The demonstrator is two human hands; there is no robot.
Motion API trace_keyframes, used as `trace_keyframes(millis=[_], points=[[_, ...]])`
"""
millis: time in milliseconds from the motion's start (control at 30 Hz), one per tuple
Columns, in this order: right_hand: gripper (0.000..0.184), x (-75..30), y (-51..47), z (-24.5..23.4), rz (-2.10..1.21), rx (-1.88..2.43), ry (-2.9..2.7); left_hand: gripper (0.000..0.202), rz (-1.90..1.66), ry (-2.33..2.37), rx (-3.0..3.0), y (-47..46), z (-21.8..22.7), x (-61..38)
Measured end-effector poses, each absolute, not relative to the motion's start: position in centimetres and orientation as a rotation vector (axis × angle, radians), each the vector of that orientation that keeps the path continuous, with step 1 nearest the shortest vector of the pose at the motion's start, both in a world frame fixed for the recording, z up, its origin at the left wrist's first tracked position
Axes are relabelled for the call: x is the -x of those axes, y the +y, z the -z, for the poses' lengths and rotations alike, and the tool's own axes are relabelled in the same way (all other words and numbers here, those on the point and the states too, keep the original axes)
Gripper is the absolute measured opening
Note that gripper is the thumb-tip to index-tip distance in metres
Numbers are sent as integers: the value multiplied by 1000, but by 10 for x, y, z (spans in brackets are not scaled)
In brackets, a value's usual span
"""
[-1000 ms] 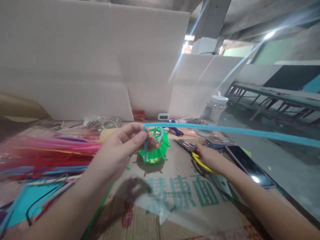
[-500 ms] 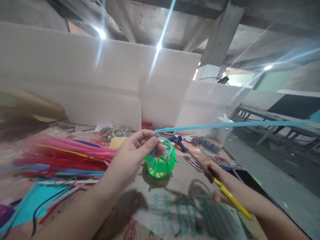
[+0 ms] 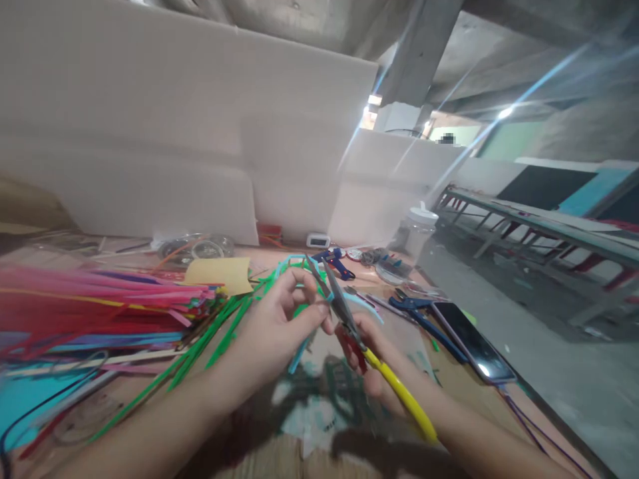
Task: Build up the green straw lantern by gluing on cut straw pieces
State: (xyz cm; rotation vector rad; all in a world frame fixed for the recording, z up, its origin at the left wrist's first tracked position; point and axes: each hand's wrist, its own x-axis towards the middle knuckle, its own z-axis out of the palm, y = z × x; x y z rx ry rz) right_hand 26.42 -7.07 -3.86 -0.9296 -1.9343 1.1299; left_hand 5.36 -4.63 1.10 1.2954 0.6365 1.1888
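Between the thumb and fingers of my left hand (image 3: pixel 279 322) is a light blue pipe cleaner (image 3: pixel 298 358), its lower end poking out beneath the hand. My right hand (image 3: pixel 382 356) grips yellow-handled scissors (image 3: pixel 407 396). Their blades are parted and reach up to my left fingertips, with the blue stem at the blades; whether they touch it I cannot tell. Another stretch of light blue stem runs behind the scissors to the right. Behind my left hand, a small green pipe-cleaner basket (image 3: pixel 283 267) is mostly hidden, a blue strip along its top.
Pink and red pipe cleaners (image 3: pixel 124 299) lie in a heap at left, beside loose green ones (image 3: pixel 214 339). A blue glue gun (image 3: pixel 337 261) is at the back. Blue-handled pliers (image 3: pixel 429 319) and a phone (image 3: pixel 472 342) lie right, near the table edge. A lidded clear bottle (image 3: pixel 419 233) stands behind.
My right hand has brought the scissors leftward and up to the blue pipe cleaner at my left fingertips. The long blue stem no longer stretches across to the right. The view has turned rightward.
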Motion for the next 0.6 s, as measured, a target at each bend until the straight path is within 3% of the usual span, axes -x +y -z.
trace_keyframes(millis=[467, 600], points=[[69, -259, -82, 20, -1262, 821, -1906, 29, -1186, 606, -1336, -53, -18, -53], [77, -264, -80, 25, -1229, 852, -1946, 27, -1162, 609, -1345, -53, -16, -50]])
